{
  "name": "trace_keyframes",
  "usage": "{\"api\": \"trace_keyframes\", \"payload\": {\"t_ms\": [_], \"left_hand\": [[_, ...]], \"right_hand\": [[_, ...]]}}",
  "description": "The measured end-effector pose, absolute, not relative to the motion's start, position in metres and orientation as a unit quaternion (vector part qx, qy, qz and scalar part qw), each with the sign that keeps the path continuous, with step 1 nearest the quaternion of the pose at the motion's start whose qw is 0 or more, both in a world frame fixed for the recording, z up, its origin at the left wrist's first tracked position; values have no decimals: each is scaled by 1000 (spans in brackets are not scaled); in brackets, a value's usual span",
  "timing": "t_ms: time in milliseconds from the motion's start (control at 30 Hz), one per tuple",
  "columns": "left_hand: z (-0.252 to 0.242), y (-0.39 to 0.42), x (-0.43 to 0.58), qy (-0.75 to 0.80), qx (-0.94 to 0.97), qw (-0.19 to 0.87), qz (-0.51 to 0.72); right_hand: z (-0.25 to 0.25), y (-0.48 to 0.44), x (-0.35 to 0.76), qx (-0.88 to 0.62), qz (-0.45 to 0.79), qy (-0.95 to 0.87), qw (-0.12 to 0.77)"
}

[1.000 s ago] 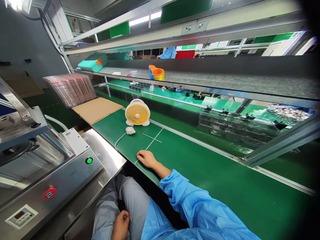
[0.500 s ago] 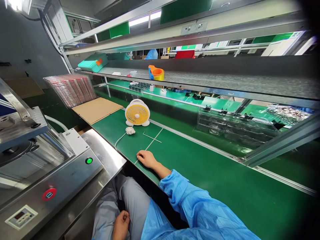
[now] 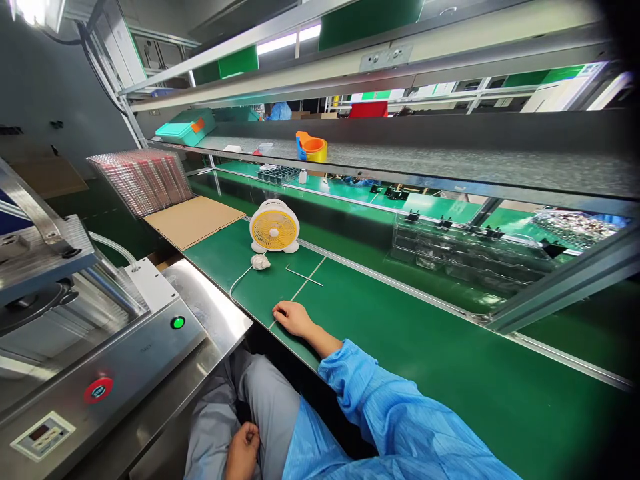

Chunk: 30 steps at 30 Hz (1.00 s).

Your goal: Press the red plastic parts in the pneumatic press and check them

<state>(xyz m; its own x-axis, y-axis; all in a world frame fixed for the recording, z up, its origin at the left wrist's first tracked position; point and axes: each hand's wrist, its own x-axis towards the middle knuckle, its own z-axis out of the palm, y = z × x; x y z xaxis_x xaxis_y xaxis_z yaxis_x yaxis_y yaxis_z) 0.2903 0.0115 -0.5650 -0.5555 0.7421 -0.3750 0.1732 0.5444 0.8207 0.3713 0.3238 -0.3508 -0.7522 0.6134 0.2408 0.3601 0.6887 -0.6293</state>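
My right hand rests on the green tabletop near its front edge. Its fingers are curled in, and I see nothing in them. My left hand lies on my lap, loosely closed, with no object showing. Beyond the right hand is a hex key, lying flat on the green surface. Farther back stands a small white and yellow fan, upright on its feet. In front of the fan sits a bundled white cord, and one length of it runs down to the table edge.
At left, a metal machine bears a lit green button and a red stop button. Cardboard lies by a stack of clear trays. The shelf above holds a teal box and an orange and yellow tape roll.
Both my hands stay where they were, and the fan, cord and hex key have not moved. In the far background, a person in blue has shifted to the left.
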Motion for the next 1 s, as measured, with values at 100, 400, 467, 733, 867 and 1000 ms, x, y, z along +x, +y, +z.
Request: {"api": "trace_keyframes", "payload": {"t_ms": [100,400,467,733,867,1000], "left_hand": [[-565,11,290,793,287,375,385],[-572,11,289,790,294,373,388],[-571,11,289,792,290,373,386],[-568,12,290,799,278,377,378],[-570,13,291,800,281,370,379],[-569,12,290,802,282,370,374]], "right_hand": [[-352,324,371,-272,282,-893,220],[-353,325,371,-275,279,-894,220],[-353,325,371,-276,282,-892,220],[-353,325,371,-272,284,-892,221],[-353,324,371,-273,285,-892,221],[-353,325,371,-271,285,-892,222]]}}
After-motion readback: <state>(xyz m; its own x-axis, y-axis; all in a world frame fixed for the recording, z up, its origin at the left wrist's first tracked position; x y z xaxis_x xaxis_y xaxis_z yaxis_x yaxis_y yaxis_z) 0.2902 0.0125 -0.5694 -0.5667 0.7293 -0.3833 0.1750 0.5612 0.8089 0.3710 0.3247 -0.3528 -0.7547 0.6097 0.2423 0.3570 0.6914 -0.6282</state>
